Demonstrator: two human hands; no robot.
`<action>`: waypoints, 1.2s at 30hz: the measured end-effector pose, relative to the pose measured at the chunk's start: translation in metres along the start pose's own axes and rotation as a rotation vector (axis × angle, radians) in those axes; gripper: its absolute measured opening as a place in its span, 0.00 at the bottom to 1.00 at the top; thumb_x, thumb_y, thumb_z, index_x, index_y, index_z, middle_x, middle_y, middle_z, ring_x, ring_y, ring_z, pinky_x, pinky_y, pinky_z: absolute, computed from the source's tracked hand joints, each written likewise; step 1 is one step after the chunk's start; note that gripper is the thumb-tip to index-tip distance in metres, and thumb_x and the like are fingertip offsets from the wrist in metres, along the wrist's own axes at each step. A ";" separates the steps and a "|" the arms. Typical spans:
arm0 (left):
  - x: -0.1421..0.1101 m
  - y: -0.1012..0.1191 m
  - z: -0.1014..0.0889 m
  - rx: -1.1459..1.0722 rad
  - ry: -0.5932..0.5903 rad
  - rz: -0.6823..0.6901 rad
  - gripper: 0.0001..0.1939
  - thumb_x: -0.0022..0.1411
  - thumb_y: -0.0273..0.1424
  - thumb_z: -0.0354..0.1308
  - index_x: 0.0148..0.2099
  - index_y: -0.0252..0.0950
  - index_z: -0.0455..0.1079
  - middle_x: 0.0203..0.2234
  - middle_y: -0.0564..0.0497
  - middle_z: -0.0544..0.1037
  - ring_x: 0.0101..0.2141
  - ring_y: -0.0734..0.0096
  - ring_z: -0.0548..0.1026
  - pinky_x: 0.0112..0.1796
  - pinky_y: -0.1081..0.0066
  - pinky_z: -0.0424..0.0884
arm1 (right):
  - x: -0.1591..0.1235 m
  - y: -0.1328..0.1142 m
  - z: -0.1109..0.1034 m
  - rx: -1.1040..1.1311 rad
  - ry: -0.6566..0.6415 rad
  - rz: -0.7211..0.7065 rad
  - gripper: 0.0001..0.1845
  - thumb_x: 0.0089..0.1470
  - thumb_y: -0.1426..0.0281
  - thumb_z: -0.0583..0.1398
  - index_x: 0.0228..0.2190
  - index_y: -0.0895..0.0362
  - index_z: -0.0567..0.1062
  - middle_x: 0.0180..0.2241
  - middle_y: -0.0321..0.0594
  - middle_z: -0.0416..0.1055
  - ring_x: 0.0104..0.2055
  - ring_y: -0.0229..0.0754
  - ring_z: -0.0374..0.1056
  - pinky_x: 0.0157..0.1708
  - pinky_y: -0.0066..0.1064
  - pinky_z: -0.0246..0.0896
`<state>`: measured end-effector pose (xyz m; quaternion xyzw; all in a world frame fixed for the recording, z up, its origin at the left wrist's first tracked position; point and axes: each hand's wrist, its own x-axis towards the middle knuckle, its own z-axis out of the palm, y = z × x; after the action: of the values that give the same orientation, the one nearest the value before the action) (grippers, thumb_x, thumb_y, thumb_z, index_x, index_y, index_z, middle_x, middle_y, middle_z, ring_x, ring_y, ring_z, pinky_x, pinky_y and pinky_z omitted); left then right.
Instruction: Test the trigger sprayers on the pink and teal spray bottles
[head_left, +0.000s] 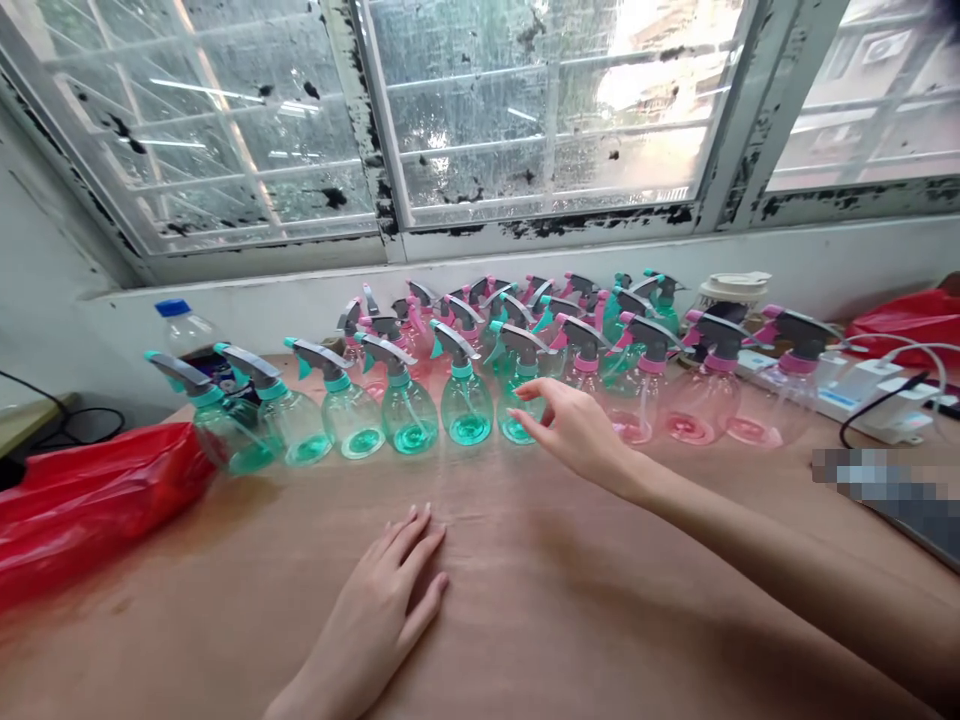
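A front row of clear spray bottles stands upright across the table, green ones on the left and pink ones on the right. My right hand (pixel 570 425) hovers at the row's middle, thumb and forefinger apart, just in front of a green spray bottle (pixel 517 385) that it partly hides. I cannot tell whether the fingertips touch that bottle. Beside it stand another green spray bottle (pixel 466 405) and a pink spray bottle (pixel 585 372). Flat on the wooden table (pixel 517 590), fingers stretched out, my left hand (pixel 382 590) holds nothing.
More pink and green spray bottles crowd behind the row. Red plastic bags (pixel 112 490) lie left and far right. A blue-capped bottle (pixel 176 320), a lidded cup (pixel 735 290), a power strip (pixel 870 395) with cables and a dark, partly blurred device (pixel 907 515) flank them.
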<state>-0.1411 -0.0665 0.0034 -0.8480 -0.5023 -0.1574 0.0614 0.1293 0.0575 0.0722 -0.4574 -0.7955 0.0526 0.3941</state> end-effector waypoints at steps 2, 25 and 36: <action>0.006 0.002 0.001 0.008 -0.010 0.016 0.21 0.71 0.40 0.49 0.61 0.39 0.67 0.61 0.44 0.68 0.60 0.51 0.66 0.57 0.51 0.65 | 0.000 0.011 -0.007 -0.016 0.051 0.052 0.11 0.59 0.64 0.59 0.40 0.58 0.74 0.40 0.46 0.78 0.31 0.44 0.74 0.38 0.39 0.68; 0.050 0.015 0.006 0.022 -0.117 0.068 0.20 0.73 0.38 0.47 0.61 0.37 0.66 0.61 0.41 0.67 0.60 0.51 0.66 0.56 0.50 0.66 | 0.036 0.027 0.024 -0.014 -0.057 0.211 0.31 0.58 0.59 0.61 0.56 0.68 0.67 0.53 0.60 0.72 0.56 0.59 0.68 0.52 0.45 0.64; 0.050 0.017 0.003 -0.128 -0.097 -0.018 0.17 0.70 0.36 0.51 0.58 0.40 0.68 0.59 0.43 0.69 0.58 0.53 0.68 0.55 0.52 0.67 | 0.032 0.028 0.018 -0.028 -0.095 0.233 0.31 0.57 0.55 0.60 0.53 0.64 0.67 0.50 0.58 0.72 0.53 0.60 0.70 0.49 0.46 0.65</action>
<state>-0.1032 -0.0329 0.0176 -0.8522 -0.5014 -0.1486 -0.0189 0.1276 0.1029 0.0656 -0.5492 -0.7553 0.1083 0.3408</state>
